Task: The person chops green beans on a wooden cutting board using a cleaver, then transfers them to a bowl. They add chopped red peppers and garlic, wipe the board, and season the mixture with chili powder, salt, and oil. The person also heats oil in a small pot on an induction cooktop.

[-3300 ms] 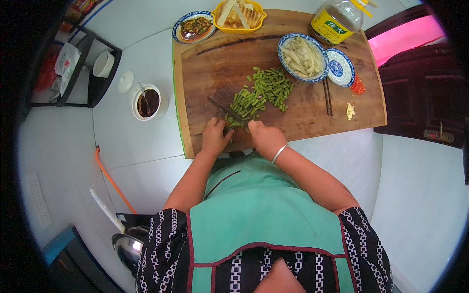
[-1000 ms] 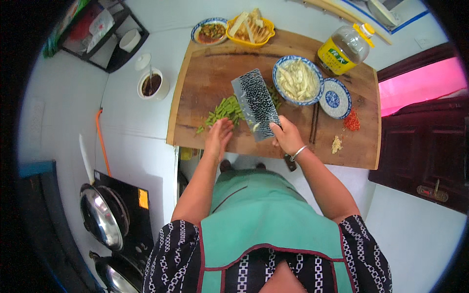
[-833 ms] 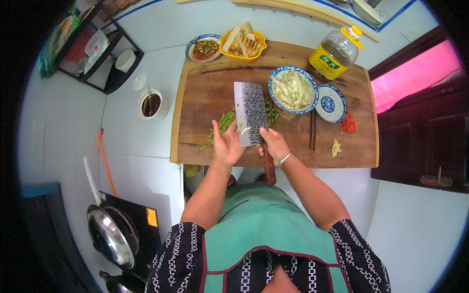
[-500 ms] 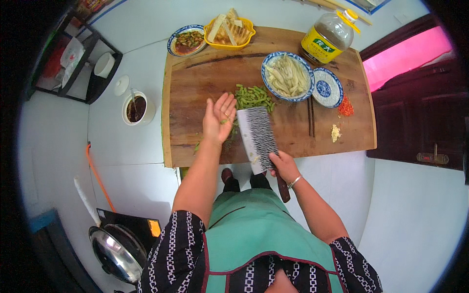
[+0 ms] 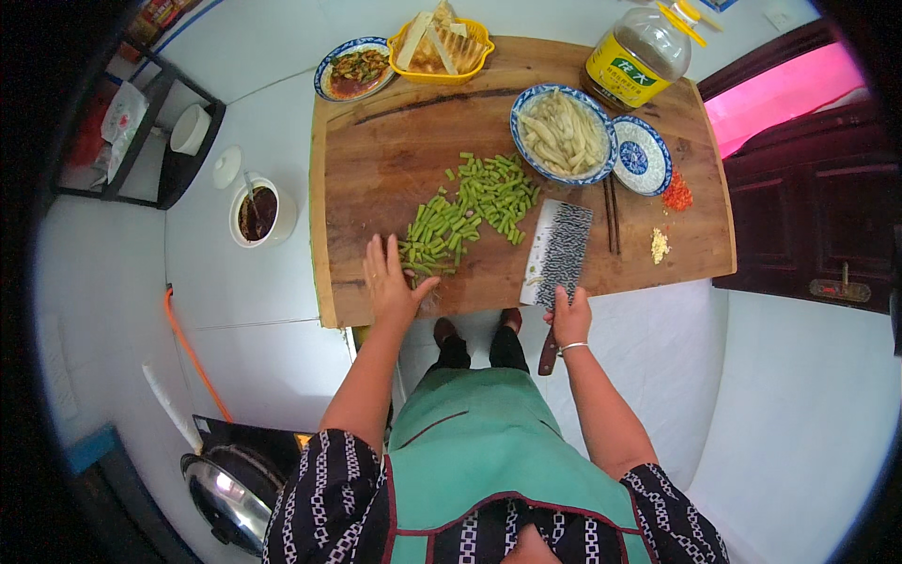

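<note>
My left hand (image 5: 390,282) lies palm down at the board's left front, fingers stretched out and slightly spread, against the left edge of the cut green beans (image 5: 495,191). The bean pieces spread in a loose band from that hand up toward the middle of the wooden board (image 5: 376,169). My right hand (image 5: 570,320) is closed round the dark handle of a cleaver (image 5: 561,246). Its broad, textured blade is over the front of the board, right of the beans, with a few green bits stuck to it.
Behind the cleaver sit a bowl of pale strips (image 5: 564,171), a blue-and-white plate (image 5: 665,167) and chopsticks (image 5: 613,218). Chopped red pepper (image 5: 677,193) and minced garlic (image 5: 660,246) lie rightward. An oil jug (image 5: 634,64), yellow basket (image 5: 486,58) and sauced dish (image 5: 324,83) stand behind.
My left hand has turned from palm up to palm down and moved left and nearer. The cleaver has moved right. More beans now lie spread toward the front left.
</note>
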The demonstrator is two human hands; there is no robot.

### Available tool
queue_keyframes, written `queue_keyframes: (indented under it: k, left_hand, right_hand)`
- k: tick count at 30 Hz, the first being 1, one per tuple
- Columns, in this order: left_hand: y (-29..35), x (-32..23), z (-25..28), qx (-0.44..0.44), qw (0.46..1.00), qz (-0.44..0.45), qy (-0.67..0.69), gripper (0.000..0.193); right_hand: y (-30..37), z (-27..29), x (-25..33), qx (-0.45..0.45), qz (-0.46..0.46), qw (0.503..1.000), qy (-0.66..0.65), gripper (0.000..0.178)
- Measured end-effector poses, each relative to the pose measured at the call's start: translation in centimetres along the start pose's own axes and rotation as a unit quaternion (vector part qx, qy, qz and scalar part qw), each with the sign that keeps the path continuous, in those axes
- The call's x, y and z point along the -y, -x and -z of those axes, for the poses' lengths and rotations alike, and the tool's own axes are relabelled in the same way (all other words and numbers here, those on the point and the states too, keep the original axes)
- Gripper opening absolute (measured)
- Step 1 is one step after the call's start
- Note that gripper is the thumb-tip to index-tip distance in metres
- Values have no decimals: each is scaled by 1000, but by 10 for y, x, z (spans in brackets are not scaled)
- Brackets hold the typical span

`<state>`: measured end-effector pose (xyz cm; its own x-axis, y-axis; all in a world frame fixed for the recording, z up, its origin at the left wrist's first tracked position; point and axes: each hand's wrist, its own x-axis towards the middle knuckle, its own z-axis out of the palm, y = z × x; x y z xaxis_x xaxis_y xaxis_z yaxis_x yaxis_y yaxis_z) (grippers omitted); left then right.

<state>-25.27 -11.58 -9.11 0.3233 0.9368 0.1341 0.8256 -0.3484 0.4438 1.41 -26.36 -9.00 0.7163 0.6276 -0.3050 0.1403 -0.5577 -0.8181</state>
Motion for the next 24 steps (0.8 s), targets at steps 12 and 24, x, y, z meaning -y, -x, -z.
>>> queue_keyframes:
  k: [12,24]
  left_hand:
    - [-55,-81,-42,-6,990,-76,118,85]
    - [-67,-134,-22,-36,982,-57,174,77]
  right_hand:
    - [26,-78,27,99,82,988,80,26]
    - [24,-34,73,153,67,984,-66,22]
